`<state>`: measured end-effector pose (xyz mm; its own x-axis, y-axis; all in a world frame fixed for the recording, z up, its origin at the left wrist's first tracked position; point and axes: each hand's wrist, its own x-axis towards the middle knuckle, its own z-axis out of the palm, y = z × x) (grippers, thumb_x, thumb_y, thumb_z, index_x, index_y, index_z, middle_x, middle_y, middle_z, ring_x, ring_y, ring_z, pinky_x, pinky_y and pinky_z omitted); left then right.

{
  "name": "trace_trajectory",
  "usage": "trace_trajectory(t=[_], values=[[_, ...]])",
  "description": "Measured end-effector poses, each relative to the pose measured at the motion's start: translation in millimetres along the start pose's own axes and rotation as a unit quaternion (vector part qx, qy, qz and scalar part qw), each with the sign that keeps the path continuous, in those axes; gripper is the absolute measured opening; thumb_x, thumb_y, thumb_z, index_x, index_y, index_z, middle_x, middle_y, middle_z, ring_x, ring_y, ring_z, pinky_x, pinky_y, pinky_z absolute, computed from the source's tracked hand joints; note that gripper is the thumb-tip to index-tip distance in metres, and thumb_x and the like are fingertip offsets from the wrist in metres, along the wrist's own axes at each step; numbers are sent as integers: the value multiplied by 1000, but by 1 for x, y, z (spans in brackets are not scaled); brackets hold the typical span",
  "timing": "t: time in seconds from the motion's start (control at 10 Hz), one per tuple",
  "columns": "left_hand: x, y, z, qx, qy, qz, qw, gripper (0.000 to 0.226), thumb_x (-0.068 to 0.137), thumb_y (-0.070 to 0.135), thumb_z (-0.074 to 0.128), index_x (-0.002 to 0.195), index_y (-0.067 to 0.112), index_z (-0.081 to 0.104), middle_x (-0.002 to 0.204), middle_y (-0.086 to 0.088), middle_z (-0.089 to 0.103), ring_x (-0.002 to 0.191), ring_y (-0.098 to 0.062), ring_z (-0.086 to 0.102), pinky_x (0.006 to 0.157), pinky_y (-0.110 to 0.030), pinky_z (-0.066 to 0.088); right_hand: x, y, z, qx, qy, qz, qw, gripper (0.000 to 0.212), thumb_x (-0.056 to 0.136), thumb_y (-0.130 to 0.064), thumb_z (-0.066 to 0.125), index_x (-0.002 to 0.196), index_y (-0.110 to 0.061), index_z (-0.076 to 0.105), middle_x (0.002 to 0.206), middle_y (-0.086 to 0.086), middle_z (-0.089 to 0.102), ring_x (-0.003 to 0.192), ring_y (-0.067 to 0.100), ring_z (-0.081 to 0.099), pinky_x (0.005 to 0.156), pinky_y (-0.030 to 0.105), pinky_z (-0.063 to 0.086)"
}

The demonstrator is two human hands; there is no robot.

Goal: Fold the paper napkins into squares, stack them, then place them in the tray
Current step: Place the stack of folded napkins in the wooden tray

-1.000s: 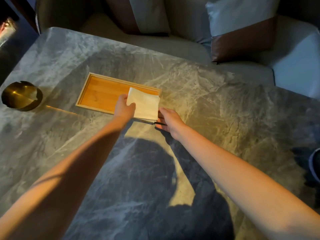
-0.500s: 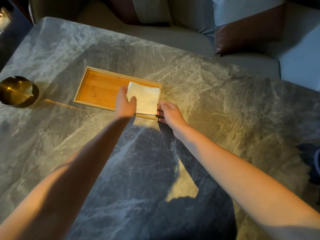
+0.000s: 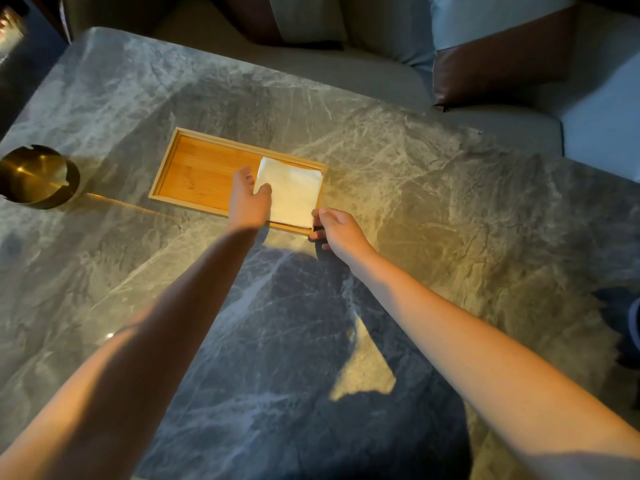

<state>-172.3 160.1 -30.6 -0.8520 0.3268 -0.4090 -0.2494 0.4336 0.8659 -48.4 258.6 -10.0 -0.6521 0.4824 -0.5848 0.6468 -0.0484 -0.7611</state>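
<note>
A stack of white folded napkins (image 3: 292, 192) lies over the right end of a shallow wooden tray (image 3: 197, 171) on the marble table. My left hand (image 3: 247, 199) holds the stack's left edge, thumb on top and fingers hidden underneath. My right hand (image 3: 334, 230) pinches the stack's near right corner, just at the tray's near rim. The underside of the stack is hidden, so I cannot tell whether it rests flat on the tray floor.
A round brass ashtray (image 3: 34, 176) stands at the table's left edge. The grey marble table (image 3: 450, 209) stretches around the tray. A sofa with cushions (image 3: 498, 53) runs along the far side. My shadow covers the near table.
Both hands have carried the napkin stack farther over the tray's right end and lower toward it. The camera has shifted slightly.
</note>
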Motion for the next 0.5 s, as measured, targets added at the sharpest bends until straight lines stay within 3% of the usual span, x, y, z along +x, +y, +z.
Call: trace_trajectory(t=[0.1,0.2,0.3,0.4,0.5], values=[[1,-3,-3,-13,-6,-5,1000,50,94,12,42,141,10,27,140,-14,43,125,-27,47,101,-37,43,-2,0,1,-11,-4,6,1000,45,102,-26,32,117,12,51,94,11,52,72,11,61,67,24,41],[0,-6,-5,-16,-7,0,1000,48,94,8,37,141,9,27,139,-15,45,122,-29,50,93,-33,43,-2,0,1,-12,1,4,1000,45,102,-26,32,118,10,53,107,23,62,79,17,62,72,27,41],[-6,-5,-8,15,-10,11,1000,49,96,12,37,143,9,26,144,-14,42,128,-26,45,99,-31,39,-11,-1,-1,-11,-10,1,1000,43,103,-26,32,121,6,53,120,25,59,91,19,59,75,25,41],[-15,-5,-10,76,-22,47,996,51,97,15,41,145,8,24,149,-13,36,136,-25,36,107,-33,31,-19,4,-6,-35,-26,-27,999,39,103,-27,32,130,-8,53,128,7,57,117,20,52,94,27,37],[-33,-1,-11,175,-33,115,977,55,95,16,48,145,6,27,149,-15,37,137,-28,35,110,-38,29,-30,5,-8,-70,-11,-62,996,41,103,-27,34,139,-10,46,145,6,47,134,21,40,102,24,28]])
